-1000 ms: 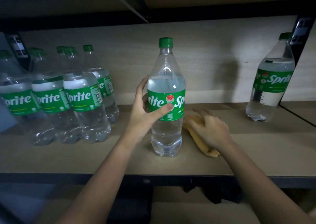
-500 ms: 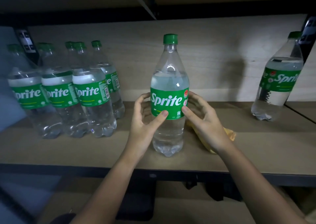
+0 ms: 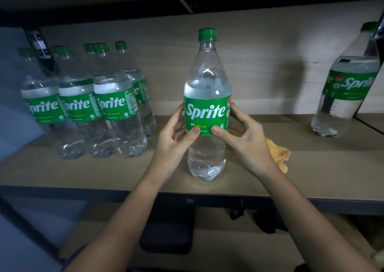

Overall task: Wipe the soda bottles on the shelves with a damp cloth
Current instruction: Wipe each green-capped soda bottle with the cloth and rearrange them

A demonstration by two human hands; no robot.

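Head view: both hands, left hand [image 3: 172,145] and right hand [image 3: 247,145], pinch the middle Sprite bottle [image 3: 207,105]; it could tip if squeezed unevenly, and the yellow cloth [image 3: 278,153] lies unused beside it.

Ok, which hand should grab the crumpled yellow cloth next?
Probably the right hand: the crumpled yellow cloth lies on the shelf just behind it, while the left hand holds the clear green-labelled Sprite bottle from the far side.

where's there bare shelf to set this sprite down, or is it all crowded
Bare shelf lies between the yellow cloth and the lone right bottle. A narrower strip separates the held bottle from the left cluster, which is crowded.
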